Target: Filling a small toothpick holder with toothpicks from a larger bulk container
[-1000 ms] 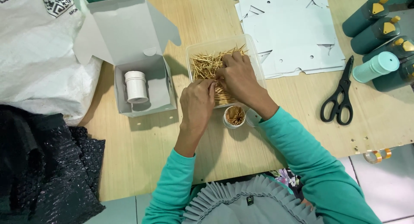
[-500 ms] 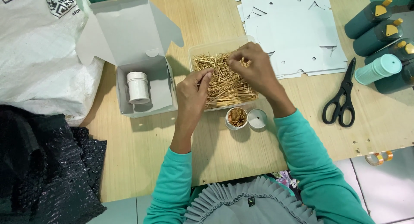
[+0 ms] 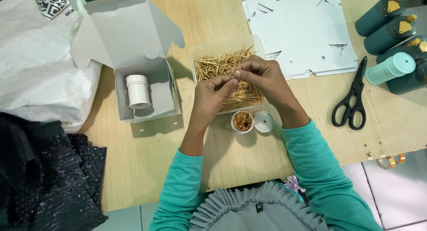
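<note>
Currently both hands meet above the clear tray of toothpicks on the tabletop. Left hand and right hand each pinch a small bunch of toothpicks between fingertips, long axis running hand to hand. Small round container, part-filled, stands just below the left hand, nearer it; its lid lies beside.

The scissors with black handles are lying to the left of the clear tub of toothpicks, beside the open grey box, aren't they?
Not quite. The head view shows the scissors lying to the right of the clear tub of toothpicks, near the dark green bottles. The open grey box is on the tub's left.
</note>
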